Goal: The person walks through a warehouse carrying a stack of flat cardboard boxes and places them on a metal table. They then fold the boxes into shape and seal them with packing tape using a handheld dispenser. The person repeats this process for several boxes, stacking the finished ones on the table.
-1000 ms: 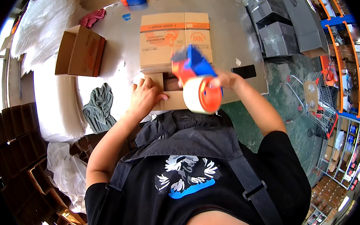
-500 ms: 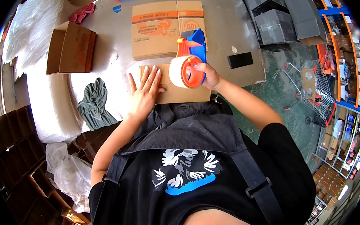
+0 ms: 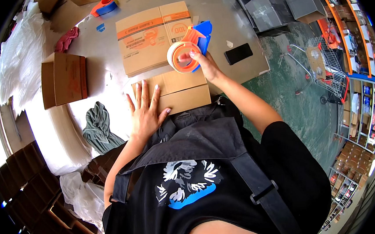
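Note:
A plain brown cardboard box lies at the table's front edge, against my apron, with a seam running across its top. My left hand rests on its left end, fingers spread. Above the box's far right part, my right hand is wrapped round a blue and orange tape dispenser. The wide tape roll on it faces me, and its blue end points away to the right. Just beyond lies a stack of flattened printed cartons, partly covered by the dispenser.
An open carton and a crumpled green cloth are on the left. A black phone lies at the right. Another tape dispenser sits at the back, near a red cloth. Dark boxes and a shopping cart stand beyond the table's right side.
My right hand has lifted the tape dispenser away from me over the box. My left hand has shifted toward the box's left end, fingers wider apart. The whole view has turned somewhat.

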Action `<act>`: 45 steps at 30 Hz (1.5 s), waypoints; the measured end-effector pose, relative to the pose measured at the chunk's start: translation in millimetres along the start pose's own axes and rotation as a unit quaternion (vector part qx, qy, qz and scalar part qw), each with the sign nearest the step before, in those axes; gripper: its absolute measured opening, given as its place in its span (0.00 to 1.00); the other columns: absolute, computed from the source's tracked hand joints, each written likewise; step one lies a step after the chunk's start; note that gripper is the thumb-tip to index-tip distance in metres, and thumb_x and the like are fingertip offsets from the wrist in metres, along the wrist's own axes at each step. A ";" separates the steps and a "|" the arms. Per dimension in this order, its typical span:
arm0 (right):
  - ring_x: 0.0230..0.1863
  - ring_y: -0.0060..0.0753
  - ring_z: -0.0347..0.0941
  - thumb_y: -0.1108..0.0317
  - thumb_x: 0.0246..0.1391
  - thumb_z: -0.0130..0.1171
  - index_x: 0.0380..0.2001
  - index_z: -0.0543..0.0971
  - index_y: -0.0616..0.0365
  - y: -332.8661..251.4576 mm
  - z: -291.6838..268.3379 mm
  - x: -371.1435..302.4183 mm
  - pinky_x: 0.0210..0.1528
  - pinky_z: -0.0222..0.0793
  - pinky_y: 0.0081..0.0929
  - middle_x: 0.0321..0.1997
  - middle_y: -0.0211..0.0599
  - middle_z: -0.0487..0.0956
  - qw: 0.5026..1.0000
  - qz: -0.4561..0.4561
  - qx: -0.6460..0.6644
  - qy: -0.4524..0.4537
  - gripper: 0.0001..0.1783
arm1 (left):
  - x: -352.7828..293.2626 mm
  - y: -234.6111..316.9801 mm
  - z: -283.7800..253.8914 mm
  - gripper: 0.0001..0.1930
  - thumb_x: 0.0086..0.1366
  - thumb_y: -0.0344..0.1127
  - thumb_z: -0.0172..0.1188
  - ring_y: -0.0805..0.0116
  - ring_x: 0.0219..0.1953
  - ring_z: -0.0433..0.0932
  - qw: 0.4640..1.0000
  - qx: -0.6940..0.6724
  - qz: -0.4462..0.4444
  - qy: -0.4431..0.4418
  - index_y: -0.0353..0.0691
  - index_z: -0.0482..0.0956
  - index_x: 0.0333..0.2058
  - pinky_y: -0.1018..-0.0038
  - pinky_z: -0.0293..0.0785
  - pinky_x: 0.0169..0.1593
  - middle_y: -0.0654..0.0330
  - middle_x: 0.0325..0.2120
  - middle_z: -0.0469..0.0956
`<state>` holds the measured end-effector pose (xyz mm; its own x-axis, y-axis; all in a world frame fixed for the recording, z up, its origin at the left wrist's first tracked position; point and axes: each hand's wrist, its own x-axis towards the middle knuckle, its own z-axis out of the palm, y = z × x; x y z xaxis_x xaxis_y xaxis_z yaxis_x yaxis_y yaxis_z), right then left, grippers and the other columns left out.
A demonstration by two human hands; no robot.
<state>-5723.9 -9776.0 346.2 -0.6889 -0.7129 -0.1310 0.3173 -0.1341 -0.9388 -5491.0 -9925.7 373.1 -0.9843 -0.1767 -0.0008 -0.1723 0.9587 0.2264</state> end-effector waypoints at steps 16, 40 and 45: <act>0.44 0.25 0.73 0.64 0.56 0.57 0.51 0.68 0.62 3.8 4.7 -3.8 0.49 0.70 0.27 0.43 0.35 0.76 0.994 -0.081 -0.066 0.020 0.22 | 5.4 9.0 -3.5 0.26 0.66 0.47 0.53 0.41 0.69 0.49 0.999 -0.031 0.037 -0.016 0.62 0.65 0.63 0.45 0.42 0.68 0.45 0.68 0.49; 0.29 0.39 0.74 0.66 0.31 0.70 0.60 0.71 0.27 -71.5 44.7 -58.2 0.33 0.76 0.34 0.34 0.35 0.74 0.760 -0.225 -0.555 -0.254 0.46 | 10.5 1.4 -50.1 0.15 0.69 0.40 0.56 0.72 0.39 0.76 0.450 -0.839 -0.304 -0.036 0.34 0.74 0.46 0.73 0.72 0.47 0.59 0.38 0.78; 0.26 0.41 0.74 0.66 0.33 0.68 0.58 0.73 0.29 -79.7 59.6 -56.2 0.31 0.75 0.35 0.31 0.36 0.72 0.738 -0.214 -0.577 -0.277 0.42 | 1.6 -15.6 -18.2 0.08 0.66 0.35 0.59 0.75 0.29 0.76 0.521 -0.792 -0.318 0.013 0.36 0.78 0.36 0.78 0.74 0.35 0.64 0.27 0.79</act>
<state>-5671.7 -9766.3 447.4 -0.0914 -0.9900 0.1071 -0.8392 0.0187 -0.5436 -5489.1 -9945.0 387.3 -0.7439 -0.3692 -0.5570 -0.1942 -0.6781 0.7089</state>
